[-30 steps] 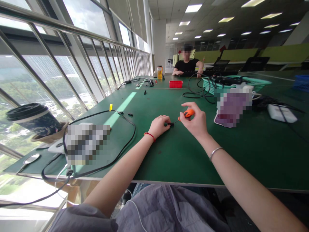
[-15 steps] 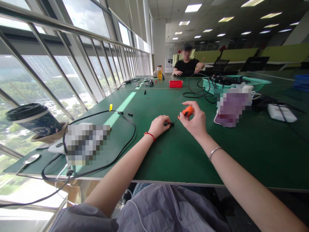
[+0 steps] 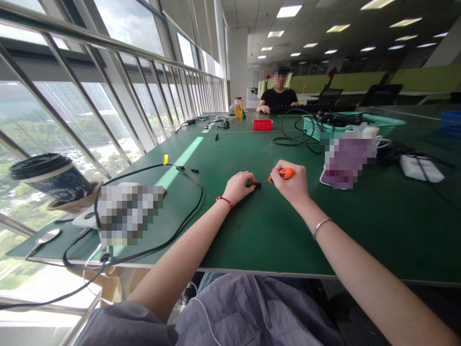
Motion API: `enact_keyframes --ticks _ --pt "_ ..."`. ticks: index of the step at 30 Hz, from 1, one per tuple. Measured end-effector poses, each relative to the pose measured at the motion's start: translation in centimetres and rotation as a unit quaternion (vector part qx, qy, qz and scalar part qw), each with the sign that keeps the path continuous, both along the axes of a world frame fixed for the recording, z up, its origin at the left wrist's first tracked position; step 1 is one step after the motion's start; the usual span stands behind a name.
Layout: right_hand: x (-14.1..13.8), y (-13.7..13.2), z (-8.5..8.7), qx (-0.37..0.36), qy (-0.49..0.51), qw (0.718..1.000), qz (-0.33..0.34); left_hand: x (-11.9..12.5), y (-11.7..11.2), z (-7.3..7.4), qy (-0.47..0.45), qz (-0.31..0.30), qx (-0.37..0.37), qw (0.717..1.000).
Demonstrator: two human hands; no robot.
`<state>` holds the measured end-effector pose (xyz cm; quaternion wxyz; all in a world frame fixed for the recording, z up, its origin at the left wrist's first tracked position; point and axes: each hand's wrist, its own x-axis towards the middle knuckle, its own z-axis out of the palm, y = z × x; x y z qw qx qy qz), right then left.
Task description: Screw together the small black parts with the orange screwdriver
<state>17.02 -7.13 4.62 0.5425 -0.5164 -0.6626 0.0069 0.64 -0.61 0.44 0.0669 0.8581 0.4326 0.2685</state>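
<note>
My left hand (image 3: 240,187) rests on the green table (image 3: 230,230), its fingers closed on a small black part (image 3: 256,184) whose kind I cannot make out. In my right hand (image 3: 293,182) is a screwdriver (image 3: 287,173) with an orange handle, gripped between thumb and fingers. Its thin shaft points left and reaches the black part; whether the tip sits in it is too small to tell. Two small black pieces lie further off, one small black piece (image 3: 195,170) beside the cable loop and another black piece (image 3: 216,137) toward the back.
A black cable (image 3: 200,197) loops left of my arm, near a paper cup (image 3: 54,178). Ahead stand a red tray (image 3: 262,125) and a jar (image 3: 238,108). To the right are a teal basket (image 3: 387,122) of cables and a phone (image 3: 345,161). Another person (image 3: 279,97) sits opposite.
My right hand has turned and its fingers have closed further around the screwdriver, whose handle now lies flatter. My left hand has stayed in place. The person opposite has lowered one hand.
</note>
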Motion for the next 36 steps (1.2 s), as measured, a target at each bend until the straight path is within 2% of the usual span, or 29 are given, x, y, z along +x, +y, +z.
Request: enact_keyframes --ticks 15,29,36 --pt "0.43 -0.02 0.12 0.031 0.018 0.999 0.007 -0.06 -0.08 0.00 -0.003 -0.006 0.003 1.000" --pt "0.25 0.07 -0.11 0.003 0.007 1.000 -0.002 0.02 -0.23 0.21 0.002 0.000 -0.005 1.000" --pt "0.17 0.12 0.05 0.005 0.048 0.999 -0.019 -0.02 -0.11 0.13 -0.003 -0.005 -0.002 1.000"
